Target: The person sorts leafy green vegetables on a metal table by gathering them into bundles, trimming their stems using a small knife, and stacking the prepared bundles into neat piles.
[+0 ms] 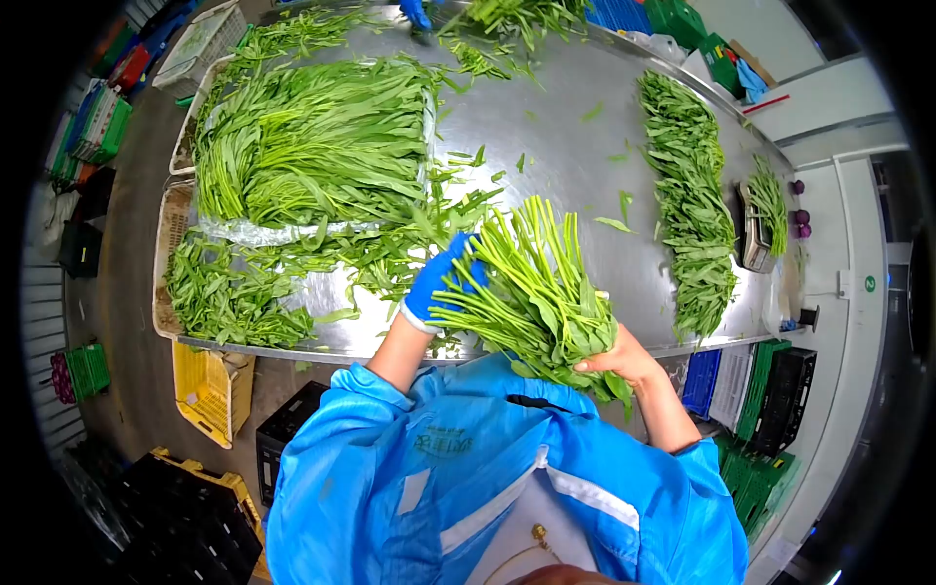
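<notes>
A loose bunch of leafy greens with long pale stems, which look like water spinach (pixel 531 292), is held up in front of my chest over the table's near edge. My left hand (pixel 444 281), in a blue glove, presses its fingers around the stems on the left side. Bare, my right hand (pixel 624 361) grips the leafy lower end, thumb on top and the other fingers hidden beneath. The cut stem ends fan out up and to the left. Scattered greens (pixel 390 268) lie just left of the bunch.
The steel table (pixel 575 146) carries a large heap of greens (pixel 312 146) on the left. A long row of bunches (pixel 687 195) lies on the right, beside a scale (pixel 756 234) with greens on it. A co-worker's blue-gloved hand (pixel 416 14) shows at the far edge. A yellow crate (pixel 210 395) stands below left.
</notes>
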A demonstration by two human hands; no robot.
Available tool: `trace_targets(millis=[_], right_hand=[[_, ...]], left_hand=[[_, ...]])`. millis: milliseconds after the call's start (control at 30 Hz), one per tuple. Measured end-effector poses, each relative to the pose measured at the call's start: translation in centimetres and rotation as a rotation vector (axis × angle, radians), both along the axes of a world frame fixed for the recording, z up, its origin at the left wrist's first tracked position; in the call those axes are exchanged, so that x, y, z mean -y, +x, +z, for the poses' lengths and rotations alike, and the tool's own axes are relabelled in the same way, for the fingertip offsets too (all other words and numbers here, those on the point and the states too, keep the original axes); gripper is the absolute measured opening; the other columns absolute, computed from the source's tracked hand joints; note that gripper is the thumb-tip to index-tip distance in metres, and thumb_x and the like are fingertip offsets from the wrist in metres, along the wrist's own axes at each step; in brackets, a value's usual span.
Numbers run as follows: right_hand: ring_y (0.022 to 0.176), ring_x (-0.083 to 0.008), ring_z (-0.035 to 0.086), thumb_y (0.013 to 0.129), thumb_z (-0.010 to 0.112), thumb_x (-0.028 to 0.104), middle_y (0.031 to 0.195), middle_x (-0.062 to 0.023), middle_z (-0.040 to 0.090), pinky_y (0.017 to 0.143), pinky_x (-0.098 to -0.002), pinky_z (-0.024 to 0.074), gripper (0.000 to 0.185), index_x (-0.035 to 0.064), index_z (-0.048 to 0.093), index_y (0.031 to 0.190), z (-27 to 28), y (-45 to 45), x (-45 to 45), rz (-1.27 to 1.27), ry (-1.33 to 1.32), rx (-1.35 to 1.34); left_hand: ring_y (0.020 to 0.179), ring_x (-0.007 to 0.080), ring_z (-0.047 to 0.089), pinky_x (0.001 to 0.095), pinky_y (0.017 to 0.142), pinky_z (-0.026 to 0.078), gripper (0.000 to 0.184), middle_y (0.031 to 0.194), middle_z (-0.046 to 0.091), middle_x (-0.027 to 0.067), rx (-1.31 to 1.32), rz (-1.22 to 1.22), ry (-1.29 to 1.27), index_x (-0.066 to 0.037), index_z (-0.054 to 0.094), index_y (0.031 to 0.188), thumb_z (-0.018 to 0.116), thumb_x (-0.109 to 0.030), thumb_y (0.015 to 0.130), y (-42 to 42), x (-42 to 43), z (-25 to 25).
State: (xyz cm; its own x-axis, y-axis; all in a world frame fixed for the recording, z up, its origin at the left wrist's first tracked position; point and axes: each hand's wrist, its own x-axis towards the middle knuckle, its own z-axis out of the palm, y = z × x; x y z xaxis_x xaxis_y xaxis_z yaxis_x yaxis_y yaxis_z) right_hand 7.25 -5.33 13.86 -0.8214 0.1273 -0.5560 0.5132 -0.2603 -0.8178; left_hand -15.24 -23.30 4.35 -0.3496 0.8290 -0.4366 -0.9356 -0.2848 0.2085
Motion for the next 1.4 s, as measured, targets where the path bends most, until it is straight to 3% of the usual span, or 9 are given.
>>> trace_targets(millis=[133, 300, 467, 633, 700, 867, 1100, 1300, 1400], right_hand=[[0.114, -0.0176, 0.052, 0.063, 0.08, 0.001, 0.124, -0.0064, 0.058, 0.101, -0.0324, 0.0376, 0.073, 0.001, 0.05, 0.129, 0.9, 0.2, 1.1, -0.111, 0.021, 0.036], [0.118, -0.019, 0.049, 0.059, 0.08, 0.001, 0.128, -0.0072, 0.054, 0.104, -0.0329, 0.0348, 0.083, 0.0012, 0.044, 0.134, 1.1, 1.2, 1.1, -0.212, 0.09, 0.049], [0.12, -0.0213, 0.048, 0.056, 0.082, 0.009, 0.129, -0.0081, 0.052, 0.105, -0.0342, 0.0329, 0.093, 0.001, 0.037, 0.137, 0.8, 1.8, -1.5, -0.288, 0.116, 0.135], [0.117, -0.0206, 0.05, 0.054, 0.084, 0.011, 0.128, -0.0077, 0.053, 0.104, -0.0338, 0.0347, 0.093, 0.0008, 0.04, 0.136, -0.1, -0.7, -3.1, -0.186, 0.146, 0.093], [0.118, -0.0197, 0.05, 0.054, 0.085, 0.01, 0.128, -0.007, 0.053, 0.104, -0.0331, 0.0346, 0.092, 0.0013, 0.041, 0.135, 0.1, -1.5, -4.1, -0.087, 0.135, 0.137], [0.111, -0.0185, 0.054, 0.06, 0.082, 0.004, 0.121, -0.0062, 0.058, 0.099, -0.0316, 0.0396, 0.08, 0.001, 0.045, 0.132, 0.1, -2.7, -5.9, -0.076, 0.142, 0.186], [0.094, -0.0196, 0.061, 0.063, 0.076, 0.011, 0.109, -0.0086, 0.063, 0.073, -0.0278, 0.0501, 0.076, 0.0036, 0.044, 0.132, -0.7, -2.7, -8.0, -0.181, 0.067, 0.27], [0.084, -0.0154, 0.062, 0.063, 0.076, 0.012, 0.104, -0.0062, 0.064, 0.059, -0.0236, 0.0479, 0.074, 0.0054, 0.047, 0.13, -1.0, -2.5, -7.7, -0.172, 0.067, 0.27], [0.09, -0.0192, 0.062, 0.062, 0.077, 0.011, 0.107, -0.0089, 0.064, 0.07, -0.0277, 0.0508, 0.075, 0.0033, 0.046, 0.13, -1.0, -2.7, -7.1, -0.165, 0.08, 0.321]], left_hand=[[0.046, 0.0071, 0.025, 0.0202, 0.042, 0.023, 0.023, 0.059, 0.03, -0.0049, -0.01, -0.05, 0.336, -0.009, 0.054, 0.098, 0.048, -0.032, 0.098, -3.5, 0.8, -4.4], [0.048, 0.0056, 0.029, 0.0203, 0.041, 0.024, 0.025, 0.06, 0.029, -0.005, -0.063, 0.266, 0.398, -0.007, 0.054, 0.1, 0.053, -0.031, 0.095, -6.8, 1.8, -9.9], [0.05, 0.0049, 0.035, 0.018, 0.043, 0.027, 0.036, 0.063, 0.041, -0.0041, -0.074, 0.143, 0.026, -0.006, 0.055, 0.109, 0.051, -0.038, 0.095, -4.9, 3.6, -11.6], [0.071, 0.0097, 0.054, 0.0192, 0.052, 0.042, 0.057, 0.123, 0.056, 0.0116, 0.146, -0.193, 0.172, -0.011, 0.036, 0.141, 0.043, -0.046, 0.097, 3.1, -0.3, -10.8], [0.08, 0.0099, 0.058, 0.0209, 0.056, 0.044, 0.054, 0.123, 0.056, 0.0119, 0.124, -0.209, 0.442, -0.009, 0.042, 0.137, 0.045, -0.044, 0.096, 4.7, -1.9, -11.1], [0.052, 0.0047, 0.033, 0.0176, 0.046, 0.026, 0.027, 0.07, 0.047, -0.0027, -0.186, 0.018, -0.005, -0.005, 0.06, 0.11, 0.054, -0.027, 0.095, 0.4, -1.6, -7.3], [0.046, 0.0025, 0.026, 0.0197, 0.041, 0.02, 0.028, 0.059, 0.034, -0.0082, -0.295, 0.422, -0.395, -0.002, 0.056, 0.116, 0.046, -0.021, 0.098, -3.2, 2.0, -10.3], [0.057, 0.0038, 0.049, 0.0219, 0.049, 0.038, 0.03, 0.073, 0.06, -0.0032, -0.799, -0.098, -0.499, -0.007, 0.068, 0.104, 0.074, -0.025, 0.08, 1.7, -1.8, -2.8], [0.062, 0.0086, 0.056, 0.0262, 0.051, 0.044, 0.035, 0.079, 0.065, 0.003, -0.812, -0.385, -0.393, -0.002, 0.067, 0.098, 0.075, -0.03, 0.078, 3.1, -4.4, -1.3]])
